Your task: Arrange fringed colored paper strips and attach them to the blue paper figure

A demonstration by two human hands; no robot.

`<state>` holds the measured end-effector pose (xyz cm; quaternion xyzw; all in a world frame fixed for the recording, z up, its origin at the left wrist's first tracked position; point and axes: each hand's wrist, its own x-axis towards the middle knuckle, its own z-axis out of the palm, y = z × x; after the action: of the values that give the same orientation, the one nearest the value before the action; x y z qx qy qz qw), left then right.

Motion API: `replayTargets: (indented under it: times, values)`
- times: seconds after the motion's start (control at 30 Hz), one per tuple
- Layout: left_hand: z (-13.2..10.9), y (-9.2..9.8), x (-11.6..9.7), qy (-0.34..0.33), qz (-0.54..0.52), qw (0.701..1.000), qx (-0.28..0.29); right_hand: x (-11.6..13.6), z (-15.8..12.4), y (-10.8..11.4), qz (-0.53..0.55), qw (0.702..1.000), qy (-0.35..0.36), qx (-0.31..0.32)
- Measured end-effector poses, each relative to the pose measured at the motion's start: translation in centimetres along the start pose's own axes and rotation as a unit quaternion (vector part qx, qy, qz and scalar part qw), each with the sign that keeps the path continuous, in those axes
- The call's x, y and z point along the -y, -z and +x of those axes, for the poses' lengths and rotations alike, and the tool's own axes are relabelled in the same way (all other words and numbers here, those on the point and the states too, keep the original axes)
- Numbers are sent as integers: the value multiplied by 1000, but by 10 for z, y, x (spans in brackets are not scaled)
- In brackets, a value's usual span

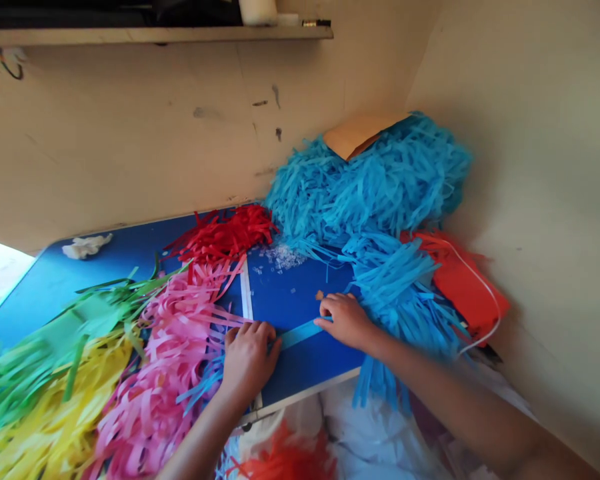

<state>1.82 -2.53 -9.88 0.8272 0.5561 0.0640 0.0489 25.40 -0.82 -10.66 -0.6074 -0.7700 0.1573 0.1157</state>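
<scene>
Blue strip (300, 333): a thin, flat ribbon of light blue paper. It lies slantwise on the bare bench near the front edge, stretched straight between my hands.
Left hand (249, 357): fingers curled down, with the thumb and fingertips closed on the strip's lower end, just beside the pink strips.
Right hand (347, 319): fingers bent, their tips nipped onto the strip's upper end. The wrist lies against the blue heap.
Bench (290, 300): smooth, dark blue top with a pale seam running front to back.
Blue heap (380, 180): a shaggy mound of cut paper fringe piled in the far right corner and spilling over the right edge.
Brown card (357, 133): flat and stiff, resting on top of the heap.
Pink strips (175, 340): long, limp ribbons fanned toward the front edge.
Red strips (225, 237): a shorter tangle behind the pink ones.
Green strips (80, 313) and yellow strips (55, 413): loose bundles at the left front.
Clear bits (283, 257): tiny glinting scraps scattered near the heap.
</scene>
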Motion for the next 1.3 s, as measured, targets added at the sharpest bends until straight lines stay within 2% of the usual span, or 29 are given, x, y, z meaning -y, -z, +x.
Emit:
replayTargets:
  times: [0.07,0.13,0.23,0.33,0.43,0.6,0.77,0.87,0.97,1.13,1.3]
  values:
    - [-1,0,1,-54,8,998,-40,0,-4,4,-19,999,12,-42]
    - [-3,0,0,-122,30,990,-62,1,-10,10,-46,992,95,-74]
    - [-4,1,-4,-179,49,981,-61,1,-16,16,-86,958,270,-50]
    - [-5,4,-12,-184,45,980,-58,1,-14,14,-137,933,329,-44]
    - [-5,5,-19,-172,44,982,-70,-2,-6,7,-154,929,331,-60]
    - [-5,-2,-21,-153,48,982,-98,-5,0,7,-118,943,299,-85]
    - [-7,-6,-22,-139,53,981,-121,8,-9,10,-121,946,287,-93]
    - [-11,-4,-23,-135,54,982,-120,14,-12,2,-156,936,304,-88]
    - [-18,-4,-18,-138,45,983,-108,4,-14,-6,-160,937,297,-84]
    - [-24,-9,1,-100,-60,988,-104,-24,-15,-3,-27,975,209,-66]
    - [-20,-12,5,-49,-94,991,-86,-30,-8,1,67,992,104,-7]
